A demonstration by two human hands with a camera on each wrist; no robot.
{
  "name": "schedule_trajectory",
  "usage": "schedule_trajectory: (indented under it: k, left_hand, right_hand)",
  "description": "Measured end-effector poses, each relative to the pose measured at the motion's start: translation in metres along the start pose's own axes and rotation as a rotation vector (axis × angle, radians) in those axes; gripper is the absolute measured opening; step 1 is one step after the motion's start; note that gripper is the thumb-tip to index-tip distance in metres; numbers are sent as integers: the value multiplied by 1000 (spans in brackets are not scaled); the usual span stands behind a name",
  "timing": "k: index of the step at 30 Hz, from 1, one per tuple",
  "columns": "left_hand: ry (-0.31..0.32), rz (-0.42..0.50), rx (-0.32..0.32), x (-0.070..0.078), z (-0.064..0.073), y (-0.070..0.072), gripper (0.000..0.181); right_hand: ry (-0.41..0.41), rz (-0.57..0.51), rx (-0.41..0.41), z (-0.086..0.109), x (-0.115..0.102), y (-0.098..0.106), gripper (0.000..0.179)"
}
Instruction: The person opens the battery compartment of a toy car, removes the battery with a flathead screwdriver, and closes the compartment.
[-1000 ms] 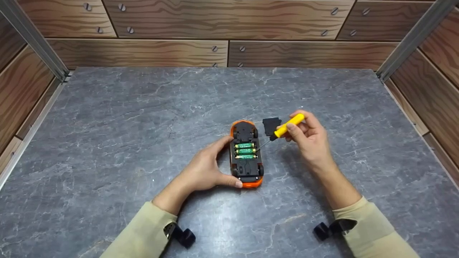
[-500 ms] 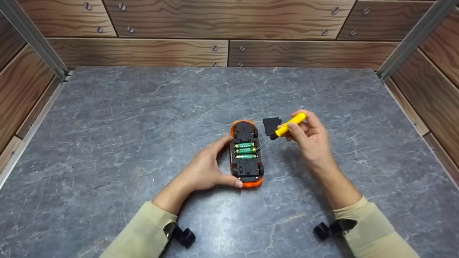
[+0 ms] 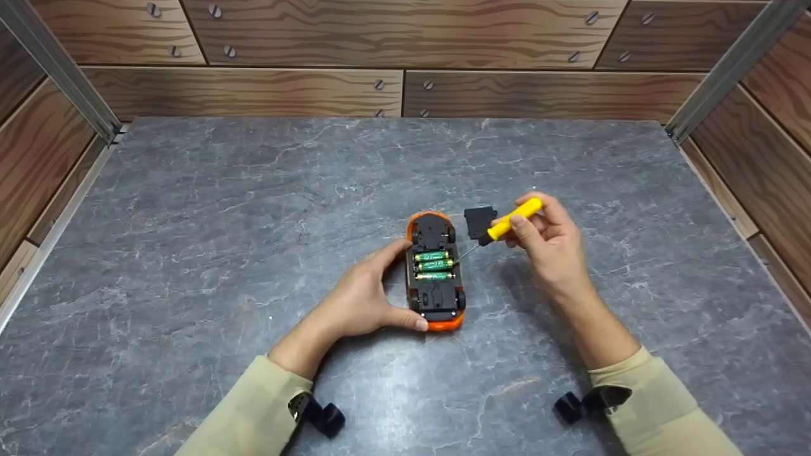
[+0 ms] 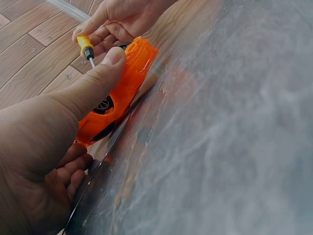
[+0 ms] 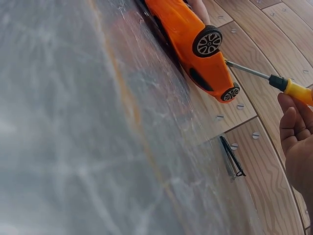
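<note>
1. The orange-and-black toy car (image 3: pixel 437 297) is lying upside down on the grey marbled table (image 3: pixel 253 177), slightly right of the middle in the head view.
2. Three green, gold-ended cylindrical batteries (image 3: pixel 434 266) are sitting side by side, crosswise in its underside.
3. My left hand (image 3: pixel 361 297) is gripping the car, thumb pressing at the near end, fingers lying along its left flank.
4. My right hand (image 3: pixel 557 250) is pinching the yellow-handled screwdriver with a black collar and thin metal shank (image 3: pixel 514 218). Its tip is reaching the right end of the middle battery; I cannot tell whether they are touching.
5. Compared with a second ago, the yellow handle is sitting very slightly higher and farther right, while the car and my left hand are keeping their places.
6. A flat black rectangular panel (image 3: pixel 479 221) is lying just beside the car's far end, near my right fingertips, narrowing the room there.
7. Bare tabletop is stretching widely to both sides and beyond the car; the far edge is meeting a wood-patterned wall (image 3: pixel 304 31), metal posts (image 3: pixel 68 76) standing at both far corners.
</note>
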State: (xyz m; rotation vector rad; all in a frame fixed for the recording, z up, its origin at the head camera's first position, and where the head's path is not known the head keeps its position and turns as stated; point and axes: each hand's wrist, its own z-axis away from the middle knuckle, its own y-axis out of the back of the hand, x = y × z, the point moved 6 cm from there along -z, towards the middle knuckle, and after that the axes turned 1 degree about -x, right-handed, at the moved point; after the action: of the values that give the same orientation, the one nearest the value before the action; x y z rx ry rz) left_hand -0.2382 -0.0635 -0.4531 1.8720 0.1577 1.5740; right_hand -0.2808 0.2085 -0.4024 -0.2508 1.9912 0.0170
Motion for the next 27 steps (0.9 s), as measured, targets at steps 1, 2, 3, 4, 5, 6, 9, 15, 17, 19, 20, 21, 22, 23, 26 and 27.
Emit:
schedule_trajectory:
  k: [1, 2, 3, 4, 5, 6, 9, 15, 17, 19, 20, 21, 22, 23, 26, 27]
  left_hand:
    - [-1, 0, 0, 0, 0, 0, 131]
    - [-1, 1, -1, 0, 0, 0, 131]
    - [-1, 2, -2, 0, 0, 0, 131]
    - [-1, 2, -3, 0, 0, 0, 132]
    - [0, 3, -4, 0, 0, 0, 132]
    - [1, 3, -4, -1, 0, 0, 132]
    - [0, 5, -3, -1, 0, 0, 132]
    - [-9, 6, -3, -1, 0, 0, 131]
    - [-10, 7, -3, 0, 0, 0, 131]
    - [-14, 6, -1, 0, 0, 1, 131]
    - [-17, 6, -1, 0, 0, 1, 131]
    - [-19, 5, 0, 0, 0, 1, 131]
    - [-20, 5, 1, 1, 0, 1, 130]
    - [-20, 5, 1, 1, 0, 1, 130]
    - [-16, 8, 1, 1, 0, 1, 129]
    - [-15, 9, 1, 1, 0, 1, 129]
  right_hand:
    - [2, -2, -1, 0, 0, 0, 18]
    - [4, -4, -2, 0, 0, 0, 18]
    - [5, -6, -3, 0, 0, 0, 18]
    - [5, -6, -3, 0, 0, 0, 19]
    - [7, -8, -3, 0, 0, 0, 20]
    - [7, -8, -1, 0, 0, 0, 21]
    - [6, -16, 6, 0, 0, -1, 23]
    - [14, -11, 23, -1, -1, -1, 24]
    - [16, -10, 22, -1, -1, -1, 24]
    - [15, -16, 21, -1, -1, -1, 23]
    - [15, -18, 21, -1, -1, -1, 23]
    - [14, -19, 22, 0, -1, -1, 21]
    - [14, -18, 23, 0, -1, -1, 21]
    - [15, -12, 26, 0, -1, -1, 21]
    - [20, -7, 31, 0, -1, 0, 18]
    - [21, -5, 33, 0, -1, 0, 17]
